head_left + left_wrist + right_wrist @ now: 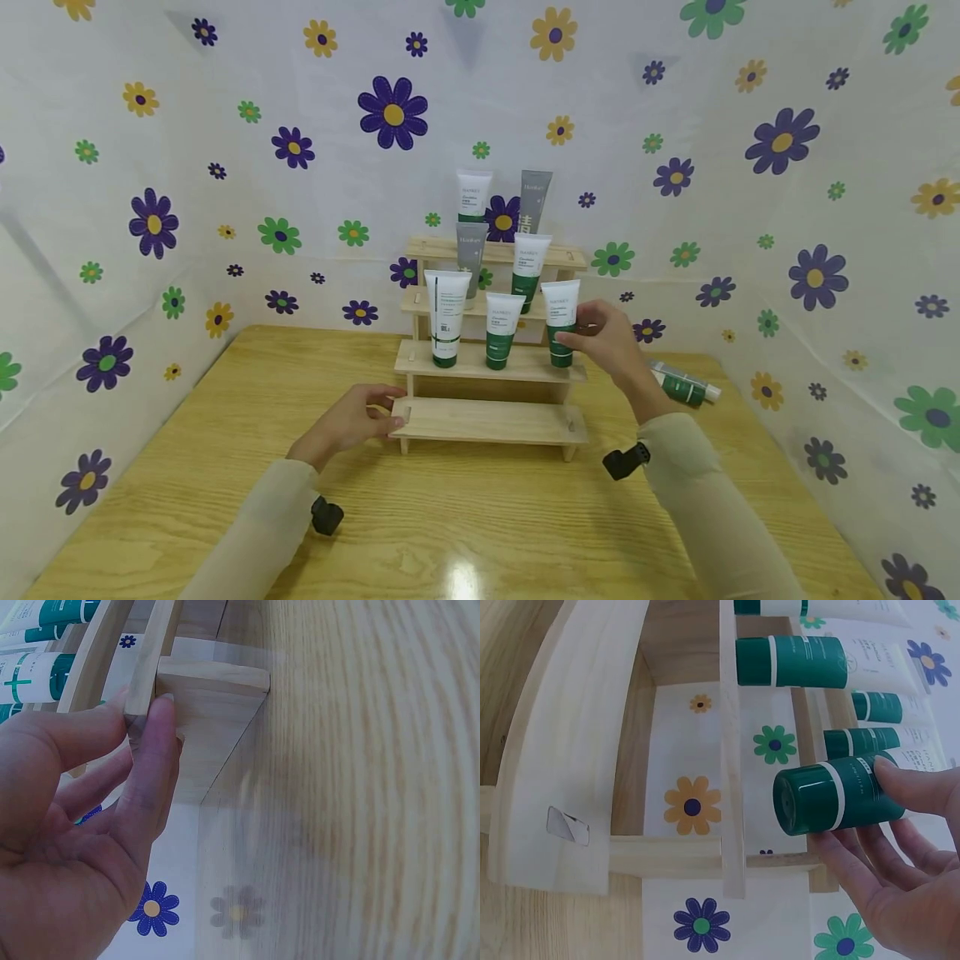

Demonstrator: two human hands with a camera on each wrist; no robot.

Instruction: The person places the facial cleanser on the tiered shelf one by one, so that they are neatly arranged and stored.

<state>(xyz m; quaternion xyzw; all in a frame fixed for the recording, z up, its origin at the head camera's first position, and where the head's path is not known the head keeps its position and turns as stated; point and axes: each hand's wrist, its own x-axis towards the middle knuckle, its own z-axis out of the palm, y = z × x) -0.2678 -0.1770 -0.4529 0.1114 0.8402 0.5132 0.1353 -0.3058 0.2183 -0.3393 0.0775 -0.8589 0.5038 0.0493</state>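
Note:
My right hand (609,337) grips a white and green squeeze tube (561,321) at the right end of the stand's second-lowest step. In the right wrist view the green cap of this tube faces the camera, slightly apart from the shelf edge in that image. At the left end of the wooden tiered stand (487,419), my left hand (360,421) pinches the edge of the lowest board between thumb and fingers. Sharing the held tube's step are a taller white tube (447,317) and a white and green tube (502,329), both upright on their caps.
On the upper steps stand a grey tube (470,254), a white and green tube (529,262), another white tube (473,196) and a second grey tube (533,200). One more tube (681,386) lies on the wooden table (465,508), right of the stand. Flower-patterned sheeting surrounds the table.

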